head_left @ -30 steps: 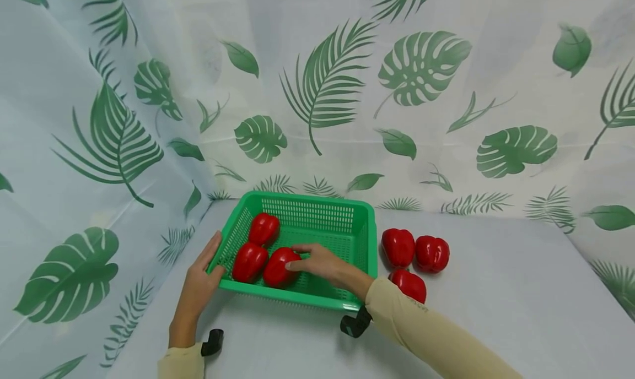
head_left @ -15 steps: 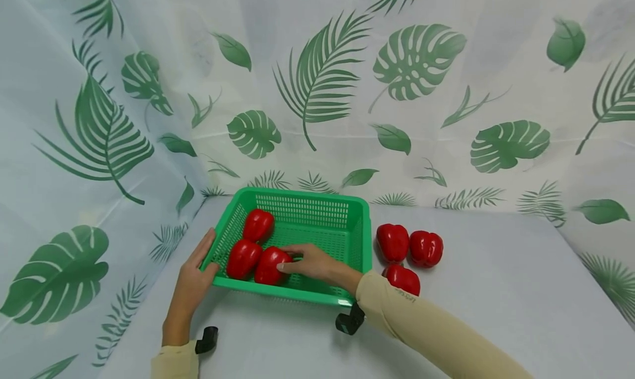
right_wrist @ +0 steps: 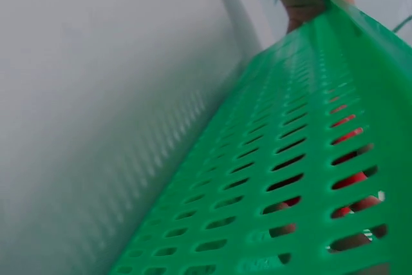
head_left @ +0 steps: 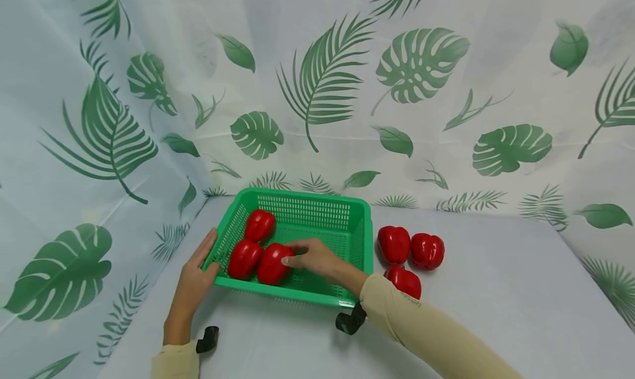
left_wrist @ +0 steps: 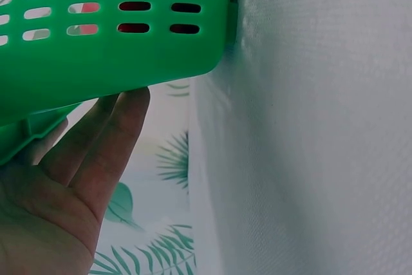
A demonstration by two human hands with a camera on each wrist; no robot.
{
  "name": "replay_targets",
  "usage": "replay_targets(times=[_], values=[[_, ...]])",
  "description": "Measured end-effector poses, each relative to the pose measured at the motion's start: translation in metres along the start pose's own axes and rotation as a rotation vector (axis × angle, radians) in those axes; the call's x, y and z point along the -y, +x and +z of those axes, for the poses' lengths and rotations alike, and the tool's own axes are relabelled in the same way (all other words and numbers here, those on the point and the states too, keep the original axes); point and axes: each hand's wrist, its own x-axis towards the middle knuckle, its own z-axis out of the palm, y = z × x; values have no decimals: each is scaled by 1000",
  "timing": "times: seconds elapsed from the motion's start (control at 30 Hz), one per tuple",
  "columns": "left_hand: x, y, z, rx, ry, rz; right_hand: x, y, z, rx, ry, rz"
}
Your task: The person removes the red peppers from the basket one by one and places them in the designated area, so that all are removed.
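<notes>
A green plastic basket [head_left: 297,297] with slotted walls sits on the table. Three red bell peppers are inside at its left: one farther back [head_left: 260,226], one at the near left [head_left: 245,259], and one beside that, the held bell pepper [head_left: 274,265]. My right hand [head_left: 317,259] reaches over the near rim and grips this last pepper's right side between thumb and fingers. At the near left corner, my left hand [head_left: 192,285] holds the basket's rim. In the left wrist view, the left hand's fingers [left_wrist: 106,152] touch the outer wall. Slots in the right wrist view hide most of the right hand.
To the basket's right, three more red bell peppers lie close together: a back left one [head_left: 394,245], a right one [head_left: 428,251] and a front one [head_left: 404,281], partly behind the right sleeve [head_left: 421,324]. A leaf-print curtain [head_left: 317,92] stands behind the white table [head_left: 496,291].
The head view has shifted slightly. Both hands keep their places on the basket and the pepper, and the held pepper has moved only slightly beside its neighbour.
</notes>
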Motion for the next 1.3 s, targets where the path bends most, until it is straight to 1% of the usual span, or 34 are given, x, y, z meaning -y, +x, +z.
replay_targets(times=[0.13, 0.23, 0.33, 0.47, 0.57, 0.63, 0.7, 0.9, 1.1, 1.3], values=[[-1, 0, 1, 12, 1, -14, 2, -2, -3, -22, 119, 17], [-4, -1, -1, 19, 7, -20, 4, -4, -5, -35, 170, 23], [-5, -2, -3, 27, 21, -35, 6, -7, -5, -28, 218, 29], [-4, -4, -5, 32, 40, -50, 7, -10, -7, -19, 307, 27], [-2, -3, -3, 28, 33, -34, 8, -14, -12, -37, 372, 18], [-1, -2, -1, 22, 24, -18, 8, -18, -18, -48, 397, 17], [-2, -2, 0, 16, 19, -7, 11, -23, -24, -52, 413, 17], [-5, -2, -1, 17, 29, -10, 13, -37, -36, -72, 417, 12], [-1, -1, 0, 7, 34, 8, 14, -49, -46, -76, 421, 0], [-4, -2, -1, 2, 41, -5, 18, -58, -56, -75, 415, -25]])
